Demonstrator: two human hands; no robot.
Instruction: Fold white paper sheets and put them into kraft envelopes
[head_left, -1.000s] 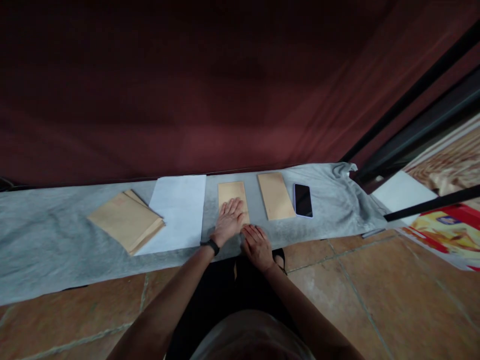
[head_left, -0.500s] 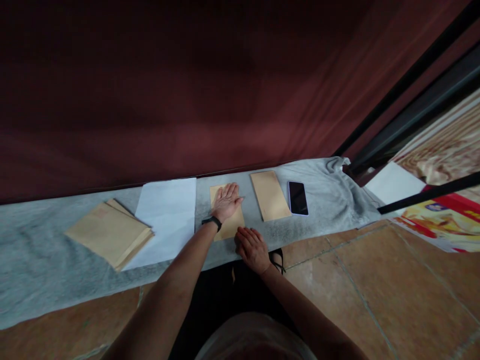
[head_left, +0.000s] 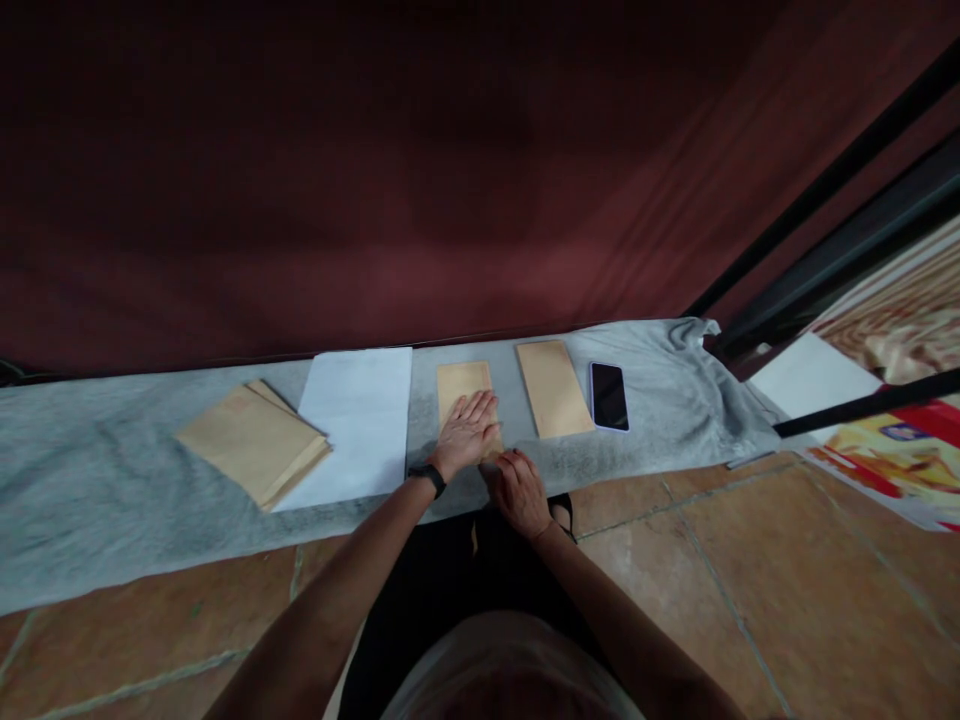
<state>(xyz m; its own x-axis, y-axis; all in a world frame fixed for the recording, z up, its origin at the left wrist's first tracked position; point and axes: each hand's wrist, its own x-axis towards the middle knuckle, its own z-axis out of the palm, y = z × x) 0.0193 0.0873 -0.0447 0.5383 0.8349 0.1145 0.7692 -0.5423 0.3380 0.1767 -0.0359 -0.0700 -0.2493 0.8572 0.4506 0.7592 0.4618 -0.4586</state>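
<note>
Tan paper envelope [head_left: 462, 380], rectangular, lies beneath the flattened left hand [head_left: 465, 436]; right hand [head_left: 523, 495] curls, grip unclear.

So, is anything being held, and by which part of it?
The left grip lies flat on the middle envelope, holding nothing; whether the right grip pinches its near corner cannot be told.

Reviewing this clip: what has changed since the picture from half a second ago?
The left hand has slid back along the middle envelope, from its far end toward the person. No new grip or release is clear. The right hand stays by its near end; the envelope pile, white paper and phone lie as before.
</note>
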